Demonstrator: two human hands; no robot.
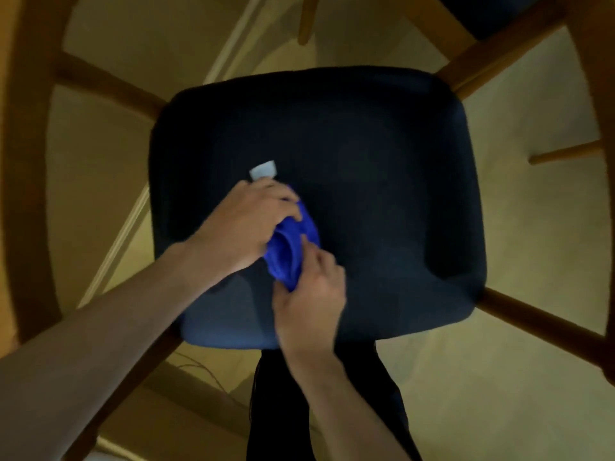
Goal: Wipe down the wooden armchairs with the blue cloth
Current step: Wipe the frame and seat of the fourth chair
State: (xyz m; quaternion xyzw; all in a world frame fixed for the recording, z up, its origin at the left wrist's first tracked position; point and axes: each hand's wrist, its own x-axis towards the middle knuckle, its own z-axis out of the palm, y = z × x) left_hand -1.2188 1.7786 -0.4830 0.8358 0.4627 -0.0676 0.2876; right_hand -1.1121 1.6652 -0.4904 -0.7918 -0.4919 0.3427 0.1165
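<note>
Gripping the bunched blue cloth (293, 251) from both sides, the left hand (243, 224) and right hand (312, 294) are holding it above the dark seat cushion (382, 194), left of centre; wooden armchair (30, 161) rails are framing open floor (499, 377) around the cushion

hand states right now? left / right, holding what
Left hand: closed, gripping the bunched blue cloth from above, over the chair seat.
Right hand: closed, pinching the same cloth's lower edge.
</note>
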